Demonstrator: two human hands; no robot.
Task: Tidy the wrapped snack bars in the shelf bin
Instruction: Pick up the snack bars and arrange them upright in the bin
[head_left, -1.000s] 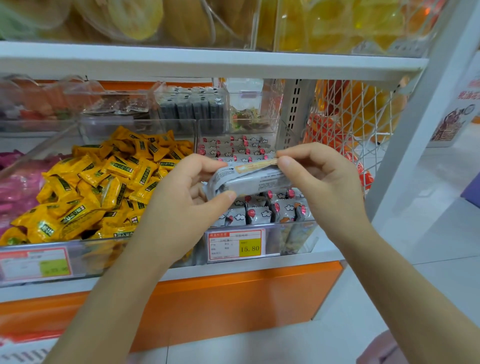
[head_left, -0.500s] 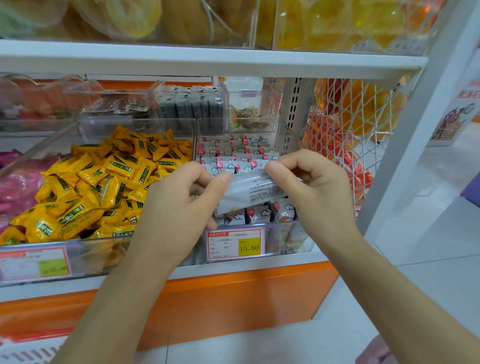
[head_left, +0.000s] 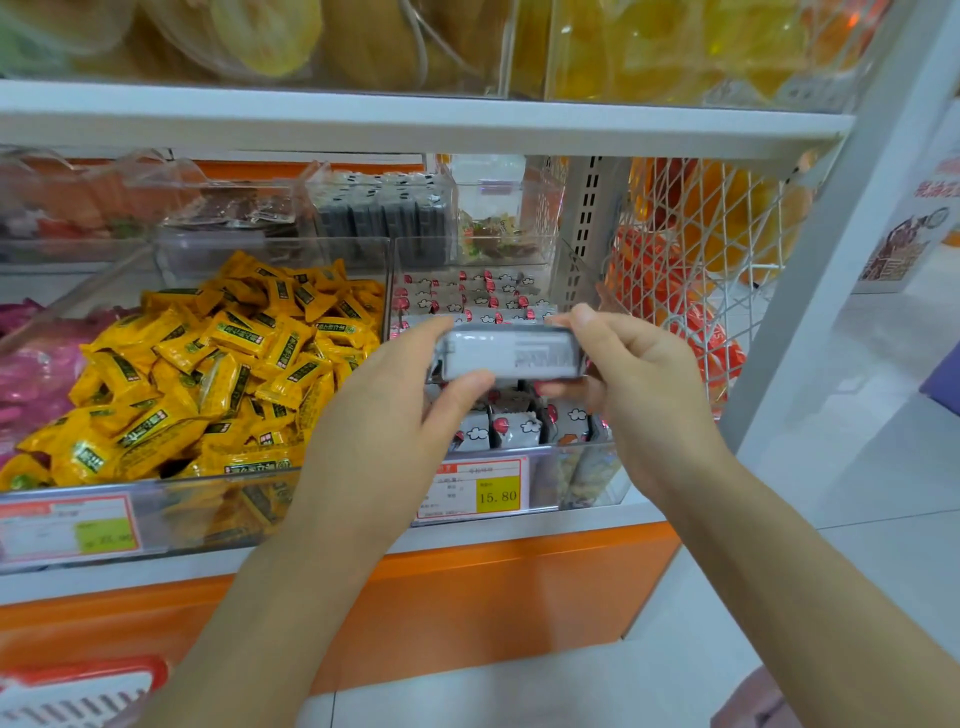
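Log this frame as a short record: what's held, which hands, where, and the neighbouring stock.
held: grey wrapped bar, roughly level
left hand: grips its left end
right hand: grips its right end
location: over the clear bin of wrapped snack bars
neighbour: yellow candies, heaped to the left
price tag: 15.80

the printed block on the held snack bar (head_left: 511, 353) is smeared and cannot be read. the left hand (head_left: 384, 415) covers the bar's left end, the right hand (head_left: 639, 384) its right end, and together they hide the middle rows of wrapped bars in the bin (head_left: 587, 473). on the price label (head_left: 478, 488) only 15.80 reads; the rest is too small. the second label (head_left: 67, 525), below the yellow sweets (head_left: 234, 364), is blurred throughout. a red basket (head_left: 78, 686) is cut off by the bottom left corner, a poster (head_left: 919, 228) by the right edge.
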